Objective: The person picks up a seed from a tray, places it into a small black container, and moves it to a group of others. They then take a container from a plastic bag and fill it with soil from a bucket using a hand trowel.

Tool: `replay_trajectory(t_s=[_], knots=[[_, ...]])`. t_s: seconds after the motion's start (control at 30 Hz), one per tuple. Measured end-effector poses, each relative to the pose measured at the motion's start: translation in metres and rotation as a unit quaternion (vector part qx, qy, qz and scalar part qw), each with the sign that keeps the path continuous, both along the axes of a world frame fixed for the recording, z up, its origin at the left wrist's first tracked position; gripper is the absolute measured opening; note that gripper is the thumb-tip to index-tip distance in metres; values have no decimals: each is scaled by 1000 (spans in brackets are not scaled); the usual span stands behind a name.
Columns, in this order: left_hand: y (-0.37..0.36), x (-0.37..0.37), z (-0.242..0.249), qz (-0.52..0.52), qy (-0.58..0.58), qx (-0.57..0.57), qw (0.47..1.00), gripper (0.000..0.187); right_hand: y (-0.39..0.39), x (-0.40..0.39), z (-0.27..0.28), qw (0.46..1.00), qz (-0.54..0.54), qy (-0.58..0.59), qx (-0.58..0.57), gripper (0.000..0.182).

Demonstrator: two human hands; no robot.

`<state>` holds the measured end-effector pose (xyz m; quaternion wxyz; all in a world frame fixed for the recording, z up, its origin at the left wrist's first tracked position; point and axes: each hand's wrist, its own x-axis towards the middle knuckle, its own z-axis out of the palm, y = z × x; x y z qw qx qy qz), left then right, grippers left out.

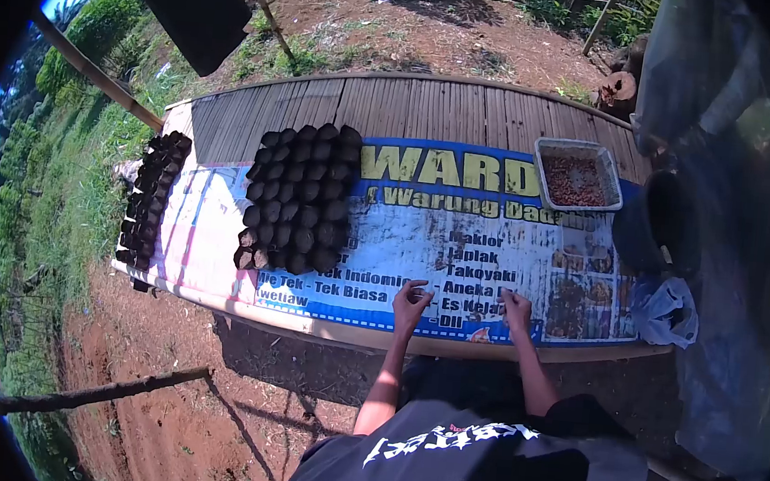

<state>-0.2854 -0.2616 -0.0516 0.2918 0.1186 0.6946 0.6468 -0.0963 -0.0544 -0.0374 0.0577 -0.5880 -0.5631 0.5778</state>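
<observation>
Over the near edge of the printed banner (402, 251), my left hand (410, 305) is raised with thumb and fingers curved apart, nothing visible between them. My right hand (516, 311) is a short way to its right, its fingers drawn together; anything in them is too small to make out. To the left stands a block of black seedling bags (302, 198) in rows, a couple at the near left corner looking brownish on top. A white plastic basin (614, 204) at the back right holds many small reddish seeds or beans (577, 180).
Another narrow group of black bags (152, 200) lines the table's left end. A dark bucket (660, 219) and a crumpled clear plastic bag (665, 311) are at the right. Bamboo slats (470, 110) form the tabletop. A dark cloth (184, 3) hangs at upper left.
</observation>
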Motion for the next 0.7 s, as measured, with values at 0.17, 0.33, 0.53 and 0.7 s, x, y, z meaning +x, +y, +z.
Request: replay_trajectory(t_s=[0.17,0.33,0.53,0.7], knots=[[53,45,-4,-73,15,-8,997,28,12,67,-49,971,59,-105,206,21],[115,86,-12,-116,41,-10,992,28,47,110,-42,974,63,24,216,20],[171,153,17,-122,8,-16,992,26,124,160,19,943,9,85,322,22],[213,216,3,-156,-28,-47,986,25,199,210,74,903,-12,132,408,23]])
